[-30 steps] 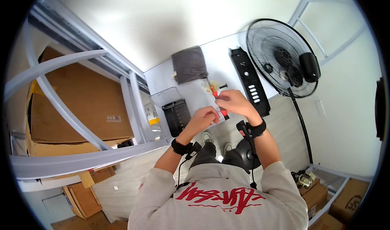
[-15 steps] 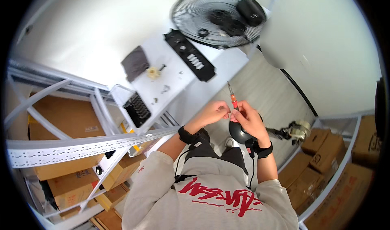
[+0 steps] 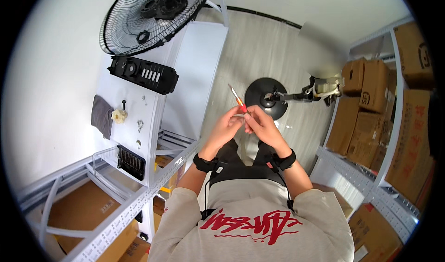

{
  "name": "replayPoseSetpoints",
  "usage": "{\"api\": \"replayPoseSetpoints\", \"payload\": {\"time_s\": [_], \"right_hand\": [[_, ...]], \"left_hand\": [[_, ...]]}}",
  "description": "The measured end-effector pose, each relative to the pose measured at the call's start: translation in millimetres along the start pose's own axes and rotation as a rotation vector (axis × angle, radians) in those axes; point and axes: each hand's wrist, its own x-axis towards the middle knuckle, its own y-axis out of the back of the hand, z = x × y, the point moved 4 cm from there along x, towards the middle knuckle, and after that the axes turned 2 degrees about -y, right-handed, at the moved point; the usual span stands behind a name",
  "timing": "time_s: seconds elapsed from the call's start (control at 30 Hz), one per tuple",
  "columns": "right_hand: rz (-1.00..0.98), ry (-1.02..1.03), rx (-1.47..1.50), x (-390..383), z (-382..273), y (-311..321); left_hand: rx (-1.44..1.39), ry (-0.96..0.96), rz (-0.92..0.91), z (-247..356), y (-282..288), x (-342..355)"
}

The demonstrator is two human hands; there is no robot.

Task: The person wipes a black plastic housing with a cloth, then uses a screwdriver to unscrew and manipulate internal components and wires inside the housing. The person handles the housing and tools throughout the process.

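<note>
Currently gripping red screwdriver (image 3: 239, 101) in right hand (image 3: 262, 124), close beside curled left hand (image 3: 227, 129); can't tell left's hold.

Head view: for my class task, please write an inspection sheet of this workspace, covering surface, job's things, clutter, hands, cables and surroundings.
Surface: white tabletop, partly covered.
Job's things: red-handled screwdriver, tip pointing away from the wearer.
Clutter: grey cloth, cream-coloured part, black slotted panel, black tray, fan grille.
Hands: right hand grips the screwdriver; left hand close beside it, its hold unclear.
Cables: thin black cable near the left wristband.
Surroundings: cardboard boxes on a rack; round black base on the floor.
</note>
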Motion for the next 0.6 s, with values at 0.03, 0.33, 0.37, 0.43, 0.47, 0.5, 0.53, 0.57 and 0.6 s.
{"api": "replayPoseSetpoints", "payload": {"time_s": [0.03, 0.33, 0.37, 0.43, 0.47, 0.5, 0.53, 0.57, 0.6], "right_hand": [[0.032, -0.012, 0.009, 4.0, 11.2, -8.5], [0.195, -0.062, 0.076, 5.9, 85.0, -11.1], [0.193, -0.063, 0.081, 7.1, 97.6, -0.3], [0.199, -0.019, -0.029, 6.1, 133.4, 27.1], [0.201, -0.003, -0.075, 3.7, 155.0, 41.0], [0.249, -0.015, -0.170, 2.8, 166.5, 62.4], [0.319, -0.042, -0.204, 1.5, 189.0, 88.3], [0.477, -0.056, -0.220, 0.2, 205.9, 115.4], [0.630, -0.019, -0.196, -2.1, 248.6, 154.1]], "left_hand": [[-0.055, -0.013, 0.000, -7.2, 4.7, -0.8], [-0.166, 0.064, -0.030, -72.0, 17.0, 22.7], [-0.165, 0.054, -0.048, -85.9, 12.2, 33.9], [-0.117, -0.061, 0.019, -108.5, -3.2, 55.9], [-0.088, -0.111, 0.054, -123.1, -10.9, 65.6], [-0.105, -0.139, 0.068, -139.8, -14.5, 77.9], [-0.120, -0.166, 0.084, -159.1, -18.8, 92.4], [-0.138, -0.196, 0.087, -176.6, -22.0, 108.2], [-0.176, -0.165, 0.062, -186.4, -30.3, 119.0]]}}
